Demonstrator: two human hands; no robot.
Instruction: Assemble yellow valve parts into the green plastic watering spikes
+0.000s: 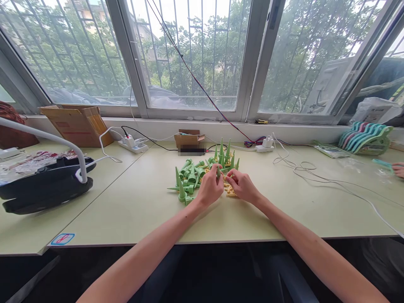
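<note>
My left hand (210,185) is closed around a green plastic cone-shaped spike (218,171), held with its point upward. My right hand (242,184) faces it with thumb and fingers pinched together. Yellow shows by those fingertips, but what they grip is too small to make out. Beside my left hand lies a heap of green spikes (191,173), some on their sides. One green spike (181,191) stands on its wide base at the near left. Several more upright green spikes (221,151) stand behind my hands. Small yellow plastic pieces (231,191) lie below my right hand.
Behind the spikes sits a small open cardboard box (189,138). Power strips (134,145) and loose cables (311,168) cross the pale table (126,210). A black object with a white curved arm (47,181) is at left; hangers (364,136) and another person's hand (398,169) are at right.
</note>
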